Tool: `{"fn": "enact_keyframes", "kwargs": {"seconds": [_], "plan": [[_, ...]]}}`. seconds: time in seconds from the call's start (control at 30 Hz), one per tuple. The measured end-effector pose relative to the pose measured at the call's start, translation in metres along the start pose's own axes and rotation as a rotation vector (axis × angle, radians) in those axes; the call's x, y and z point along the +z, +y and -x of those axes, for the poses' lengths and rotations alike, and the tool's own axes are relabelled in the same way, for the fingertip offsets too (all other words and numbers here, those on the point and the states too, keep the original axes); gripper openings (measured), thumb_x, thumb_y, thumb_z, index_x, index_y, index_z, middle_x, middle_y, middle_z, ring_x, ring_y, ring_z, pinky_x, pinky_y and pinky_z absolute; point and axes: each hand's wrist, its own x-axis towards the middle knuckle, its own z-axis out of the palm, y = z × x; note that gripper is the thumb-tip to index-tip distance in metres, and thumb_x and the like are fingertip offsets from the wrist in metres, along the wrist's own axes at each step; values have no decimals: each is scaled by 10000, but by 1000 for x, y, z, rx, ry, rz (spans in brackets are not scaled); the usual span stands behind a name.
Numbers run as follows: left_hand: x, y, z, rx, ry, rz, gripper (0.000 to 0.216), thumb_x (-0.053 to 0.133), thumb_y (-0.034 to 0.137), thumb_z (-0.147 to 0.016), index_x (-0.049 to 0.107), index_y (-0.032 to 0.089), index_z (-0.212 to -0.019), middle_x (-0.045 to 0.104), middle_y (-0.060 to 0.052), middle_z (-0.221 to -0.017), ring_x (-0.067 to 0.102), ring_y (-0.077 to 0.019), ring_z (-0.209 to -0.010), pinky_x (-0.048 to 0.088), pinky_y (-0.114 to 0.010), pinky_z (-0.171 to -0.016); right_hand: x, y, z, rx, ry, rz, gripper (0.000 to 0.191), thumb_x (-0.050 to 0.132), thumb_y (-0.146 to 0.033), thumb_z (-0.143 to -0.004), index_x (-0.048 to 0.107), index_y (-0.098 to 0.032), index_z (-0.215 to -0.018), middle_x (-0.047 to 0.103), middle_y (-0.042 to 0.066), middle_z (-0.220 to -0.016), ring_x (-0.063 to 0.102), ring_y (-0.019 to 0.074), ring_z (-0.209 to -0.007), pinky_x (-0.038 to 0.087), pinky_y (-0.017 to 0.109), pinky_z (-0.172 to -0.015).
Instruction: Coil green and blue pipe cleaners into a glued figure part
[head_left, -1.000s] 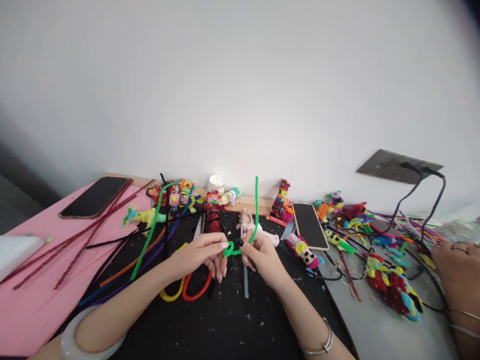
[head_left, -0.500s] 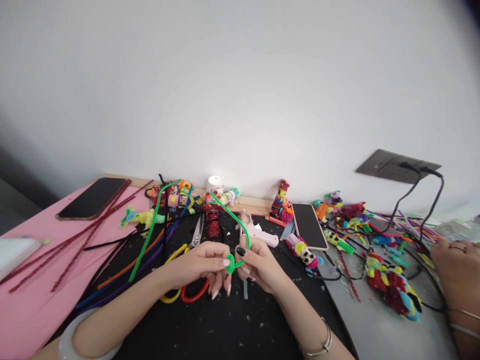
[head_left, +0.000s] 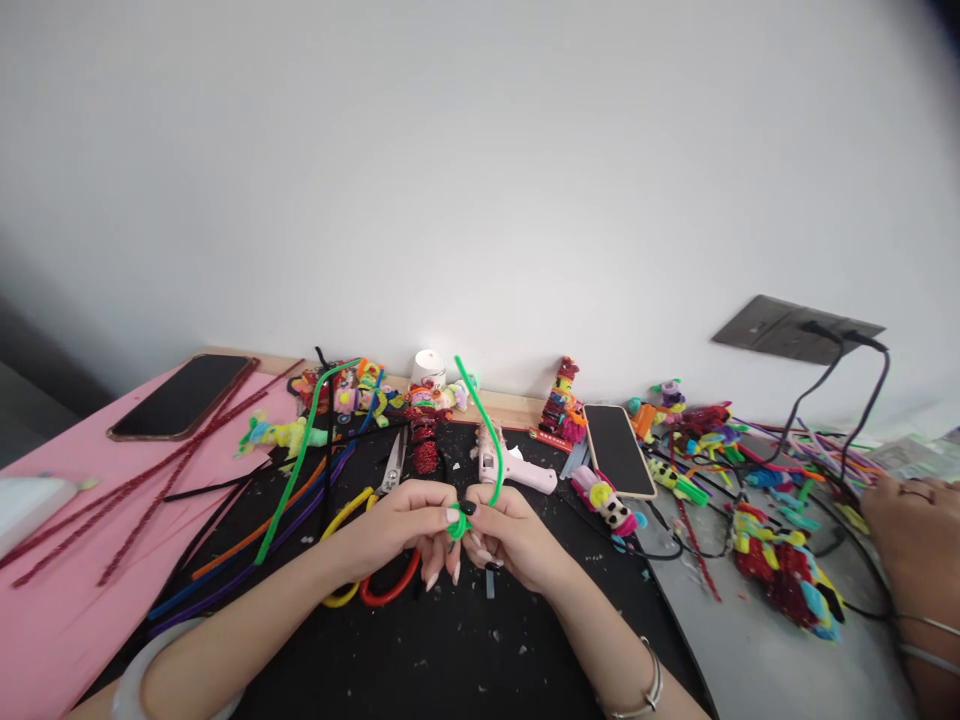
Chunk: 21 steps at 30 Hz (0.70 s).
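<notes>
A bright green pipe cleaner (head_left: 480, 425) is pinched between both my hands over the black mat (head_left: 450, 650). Its lower end is curled into a small coil at my fingertips, and its free end rises up and to the left. My left hand (head_left: 405, 530) is closed on the coil from the left. My right hand (head_left: 502, 535) is closed on it from the right, thumb on top. Scissors with red and yellow handles (head_left: 379, 575) lie under my left hand. A pink glue gun (head_left: 510, 468) rests just beyond my hands.
Long pipe cleaners (head_left: 300, 470) fan over the mat's left side and the pink sheet (head_left: 52, 620). One phone (head_left: 184, 395) lies at far left, another (head_left: 616, 450) at centre right. Small pipe-cleaner figures (head_left: 780, 570) and cables crowd the right. Another person's hand (head_left: 911, 530) rests at the right edge.
The green pipe cleaner's free end has swung from upright to leaning left as the coil tightened. My hands have drawn closer together and slightly nearer to me.
</notes>
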Motion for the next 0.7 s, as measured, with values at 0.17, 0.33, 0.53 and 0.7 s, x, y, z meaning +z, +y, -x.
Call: {"fn": "enact_keyframes", "kwargs": {"seconds": [0.17, 0.33, 0.53, 0.7], "plan": [[1, 0, -1, 70, 44, 51, 249, 538, 297, -836, 499, 138, -647, 706, -111, -662, 556, -102, -389, 387, -184, -389, 4, 2, -1, -81, 32, -37, 351, 625, -418, -765, 427, -184, -593, 422, -72, -443, 331, 61, -367, 208, 208, -408], [3, -1, -2, 90, 24, 125, 223, 540, 278, -830, 529, 126, -667, 709, -128, -706, 561, -110, -390, 371, -186, -363, 8, 2, -1, -109, 33, -83, 342, 615, -411, -783, 428, -191, -599, 412, -65, -443, 338, 70, -381, 206, 208, -406], [3, 0, -1, 84, 13, 150, 235, 541, 293, -840, 530, 119, -682, 715, -155, -730, 557, -102, -382, 361, -179, -364, 9, 2, 0, -85, 44, -71, 370, 618, -448, -768, 405, -198, -596, 387, -67, -437, 373, 78, -387, 210, 208, -407], [3, -1, -3, 111, 84, 71, 264, 562, 339, -831, 523, 128, -677, 697, -103, -683, 542, -91, -393, 377, -184, -382, 5, 4, -2, -128, 52, -57, 357, 599, -427, -787, 407, -196, -594, 389, -63, -458, 324, 70, -388, 207, 214, -410]]}}
